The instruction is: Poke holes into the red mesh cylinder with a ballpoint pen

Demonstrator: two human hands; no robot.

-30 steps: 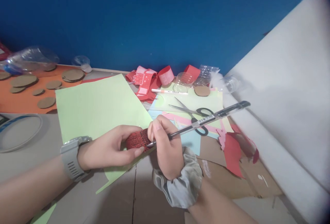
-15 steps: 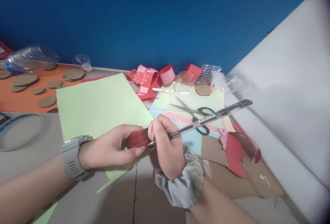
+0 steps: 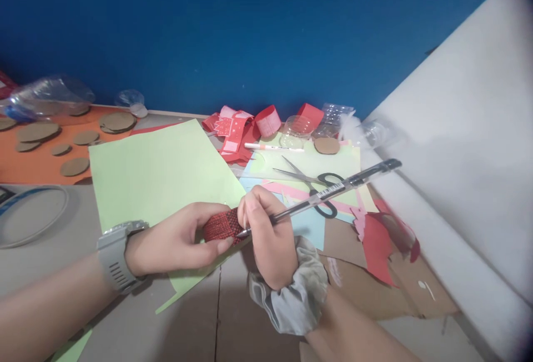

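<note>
Between the fingers and thumb of my left hand [image 3: 183, 237] is a small red piece with a black crosshatched pattern [image 3: 220, 225], its surface curved. My right hand [image 3: 266, 231] grips a clear-barrelled pen [image 3: 328, 192], the black cap stuck on its back end. The pen's tip rests at the right end of the red piece, close to my left thumb. My right fingers are curled against that same end and hide part of it. Beneath both hands lies a light green sheet of paper [image 3: 162, 167].
Black-handled scissors [image 3: 310, 184] lie partly open on coloured papers behind the pen. Red paper strips [image 3: 237, 131], a marker [image 3: 275, 147] and plastic pieces [image 3: 297, 131] line the blue wall. Cardboard discs [image 3: 75, 166] sit on orange paper at left, near a tape ring [image 3: 33, 240].
The pen's back end has dipped slightly and shifted left. Both hands keep nearly the same hold, and the whole view has shifted a little.
</note>
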